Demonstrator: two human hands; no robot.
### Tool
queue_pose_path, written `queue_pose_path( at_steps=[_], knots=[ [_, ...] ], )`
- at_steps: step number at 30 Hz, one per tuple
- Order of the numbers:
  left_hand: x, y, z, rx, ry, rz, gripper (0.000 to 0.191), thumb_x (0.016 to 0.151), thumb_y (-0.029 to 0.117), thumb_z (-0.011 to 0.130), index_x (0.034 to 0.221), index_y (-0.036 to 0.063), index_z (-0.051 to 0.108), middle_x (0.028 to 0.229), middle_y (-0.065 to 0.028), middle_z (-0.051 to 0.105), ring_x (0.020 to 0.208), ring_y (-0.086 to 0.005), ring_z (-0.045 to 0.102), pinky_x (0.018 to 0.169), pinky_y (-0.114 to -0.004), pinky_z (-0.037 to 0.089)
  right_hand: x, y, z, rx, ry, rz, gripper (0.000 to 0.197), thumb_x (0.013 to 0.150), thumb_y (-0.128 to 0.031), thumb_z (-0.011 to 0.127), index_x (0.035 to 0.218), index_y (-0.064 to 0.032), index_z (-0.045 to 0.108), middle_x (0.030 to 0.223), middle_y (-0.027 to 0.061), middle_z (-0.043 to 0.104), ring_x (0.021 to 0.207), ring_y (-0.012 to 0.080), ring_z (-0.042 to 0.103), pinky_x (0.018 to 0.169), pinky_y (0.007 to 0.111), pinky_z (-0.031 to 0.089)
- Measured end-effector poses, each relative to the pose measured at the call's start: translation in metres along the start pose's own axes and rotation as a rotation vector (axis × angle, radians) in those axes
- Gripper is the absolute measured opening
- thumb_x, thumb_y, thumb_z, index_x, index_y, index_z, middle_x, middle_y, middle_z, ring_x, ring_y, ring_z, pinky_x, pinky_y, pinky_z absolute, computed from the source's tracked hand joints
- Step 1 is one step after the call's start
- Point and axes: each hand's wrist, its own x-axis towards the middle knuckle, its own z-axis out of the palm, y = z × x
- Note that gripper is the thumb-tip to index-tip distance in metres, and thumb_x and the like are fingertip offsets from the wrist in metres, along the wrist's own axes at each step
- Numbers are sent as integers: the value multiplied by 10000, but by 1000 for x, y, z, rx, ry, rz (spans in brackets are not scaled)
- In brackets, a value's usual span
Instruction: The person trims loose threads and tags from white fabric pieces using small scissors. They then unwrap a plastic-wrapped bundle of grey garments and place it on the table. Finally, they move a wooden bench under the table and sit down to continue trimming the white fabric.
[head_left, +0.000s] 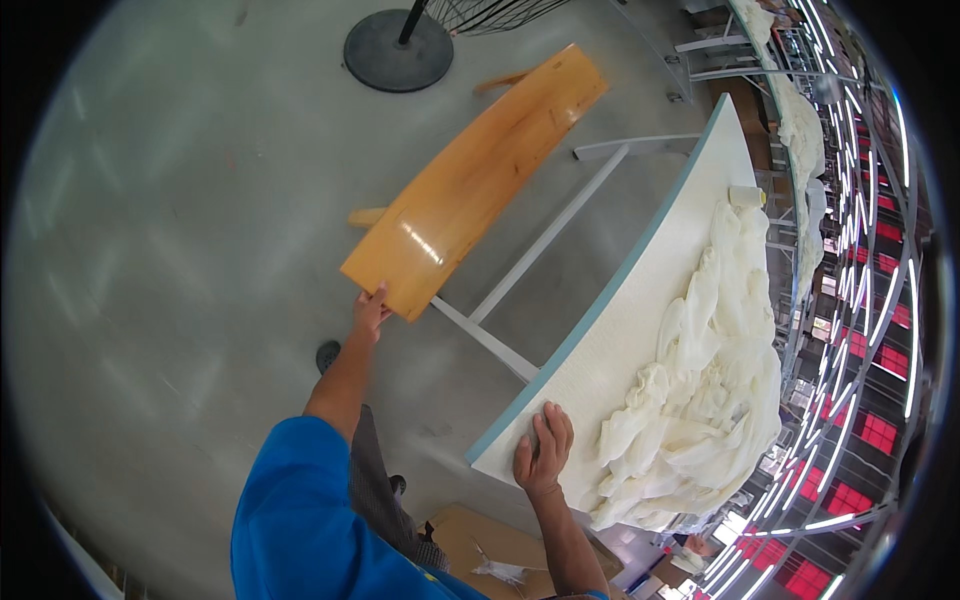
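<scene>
My left hand (371, 311) grips the near end of a long varnished wooden bench (480, 180), thumb on top and fingers curled under the edge. The bench slants away across the grey floor, with parts of its wooden legs showing underneath. My right hand (544, 454) lies palm down on the near corner of a white-topped table (600, 360) with a blue-green edge. Beyond its fingertips, a heap of thin cream-coloured fabric (697, 375) covers much of the tabletop. A small pale roll (746, 196) sits at the heap's far end.
White metal table legs and a crossbar (551, 232) span the floor between bench and table. A round black stand base (398, 51) with a pole is past the bench. A cardboard box (480, 540) stands near my legs. More fabric-laden tables (799, 127) line the right.
</scene>
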Motion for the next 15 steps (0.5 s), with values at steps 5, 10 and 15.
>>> queue_pose_path(
  at_steps=[5, 10, 15],
  knots=[
    [-39, -1, -75, 46, 47, -10, 551, 868, 442, 694, 1258, 100, 510, 1039, -29, 612, 877, -145, 613, 846, -355, 529, 8, -5, -5, 37, 16, -26, 395, 812, -58, 566, 1198, 25, 548, 1334, 226, 506, 1216, 409, 481, 1047, 494, 363],
    [-89, -8, -141, 12, 87, 17, 460, 898, 395, 669, 1236, 123, 517, 1016, -21, 622, 868, -142, 621, 807, -353, 539, 9, -8, -8, 59, 33, -28, 409, 789, -23, 570, 1196, 11, 551, 1338, 201, 511, 1220, 393, 484, 1047, 485, 365],
    [-146, -10, -195, -23, 156, 101, 432, 917, 363, 647, 1248, 121, 512, 1032, -28, 629, 861, -149, 633, 790, -359, 544, 0, -6, -6, 88, 92, -41, 409, 795, -36, 606, 1201, -3, 564, 1346, 167, 522, 1246, 362, 479, 1063, 469, 348]
  ],
)
